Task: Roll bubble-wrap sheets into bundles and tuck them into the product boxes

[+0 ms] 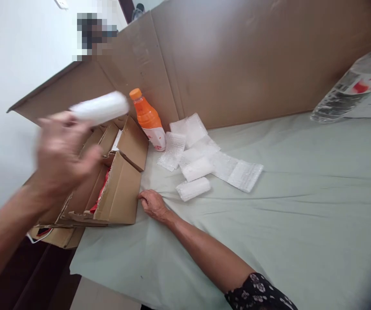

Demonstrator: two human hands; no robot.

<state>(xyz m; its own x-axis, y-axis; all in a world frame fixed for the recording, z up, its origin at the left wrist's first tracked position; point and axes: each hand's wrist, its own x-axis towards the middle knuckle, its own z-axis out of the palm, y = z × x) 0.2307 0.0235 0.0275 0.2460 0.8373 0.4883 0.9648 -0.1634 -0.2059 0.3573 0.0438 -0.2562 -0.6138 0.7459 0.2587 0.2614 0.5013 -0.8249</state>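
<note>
My left hand (61, 148), smeared by motion, is raised over the cardboard box at the left. Its fingers are closed on one end of a white roll (100, 107), which looks like rolled bubble wrap. On the cloth, my right hand (153, 204) rests with curled fingers against the lower edge of the cardboard box (122, 189); I see nothing in it. To its right lie two short bubble wrap rolls (193, 188). Flat bubble wrap pieces (233, 169) overlap behind and beside them.
An orange drink bottle (148, 120) stands behind the box. A tall cardboard panel (253, 60) borders the back of the pale green cloth (285, 228). At the right edge leans a clear plastic bottle (350, 86). Something red (101, 193) lies inside the box. Beyond the panel is a blurred-out person (93, 32).
</note>
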